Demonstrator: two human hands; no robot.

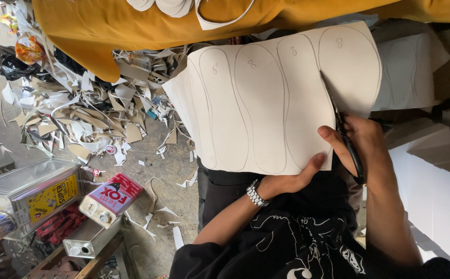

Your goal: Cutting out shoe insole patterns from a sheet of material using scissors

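Your left hand (287,181) pinches the near edge of the white card sheet (266,103) over your lap; your right hand (364,142) grips black scissors (341,126), blades cutting into a pencilled sole outline. Left on the floor stand glue tins (111,199), then paper scraps (90,113); farthest, yellow cloth (132,26).

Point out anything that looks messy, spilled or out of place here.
A heap of offcut scraps covers the floor left of the traced sheet, with strips scattered toward the metal cans. The right hand works scissors into the sheet; the left hand holds its edge.
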